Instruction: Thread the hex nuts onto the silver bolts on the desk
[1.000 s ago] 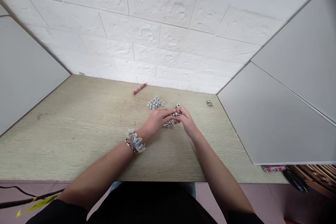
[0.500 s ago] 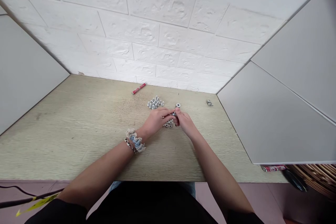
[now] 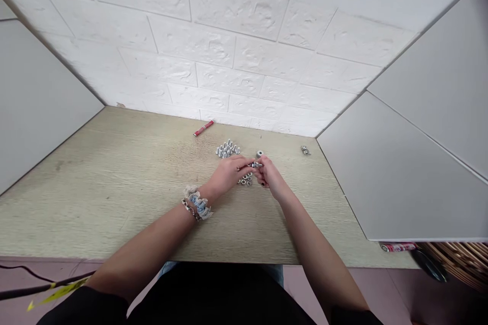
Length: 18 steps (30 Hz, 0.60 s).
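My left hand (image 3: 229, 172) pinches the head end of a silver bolt (image 3: 254, 165) between thumb and fingers. My right hand (image 3: 272, 176) has its thumb and forefinger closed at the bolt's other end, which points right. A nut or washer seems to sit on the bolt, but it is too small to be sure. Just below the fingertips lie several nuts (image 3: 244, 181), partly covered by my left hand. A cluster of bolts (image 3: 227, 149) stands on their heads behind my left hand. Behind my right hand is a small pile of washers (image 3: 260, 153).
A few fastened bolts (image 3: 305, 150) lie at the right near the grey side panel (image 3: 358, 172). A red pen-like tube (image 3: 203, 128) rests by the white brick-pattern wall (image 3: 213, 76). Another red tube (image 3: 398, 247) lies at the table's right front corner, beside a woven basket (image 3: 459, 264).
My right hand's fingers have shifted slightly right along the bolt, so more of it shows between the hands. My left hand keeps its hold. The view has shifted slightly.
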Motion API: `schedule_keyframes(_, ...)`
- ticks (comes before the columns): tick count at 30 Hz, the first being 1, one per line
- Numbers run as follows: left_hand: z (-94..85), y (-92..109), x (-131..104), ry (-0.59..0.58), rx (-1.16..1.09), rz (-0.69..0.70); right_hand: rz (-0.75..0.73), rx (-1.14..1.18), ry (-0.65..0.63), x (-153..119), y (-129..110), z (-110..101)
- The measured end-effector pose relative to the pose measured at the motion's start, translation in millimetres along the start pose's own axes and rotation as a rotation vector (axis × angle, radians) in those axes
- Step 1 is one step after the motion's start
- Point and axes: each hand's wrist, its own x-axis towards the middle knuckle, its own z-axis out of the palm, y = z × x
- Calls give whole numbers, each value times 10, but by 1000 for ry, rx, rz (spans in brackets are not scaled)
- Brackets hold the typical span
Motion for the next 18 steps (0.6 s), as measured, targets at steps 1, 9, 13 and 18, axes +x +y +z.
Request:
schedule_keyframes(1,-3,2,2,-2,3,-2,-2,-28,1,-4,8,8)
schedule_keyframes(9,5,-29,14,-34,-15,-28,-57,71,-132,-60,-30,-24)
schedule_keyframes(13,23,-41,5,-25,-23,3,-26,-16,40,-11,4,-42)
schedule_keyframes(18,15,-32,4,-31,-16,36,-58,-188,77,26,75,-13)
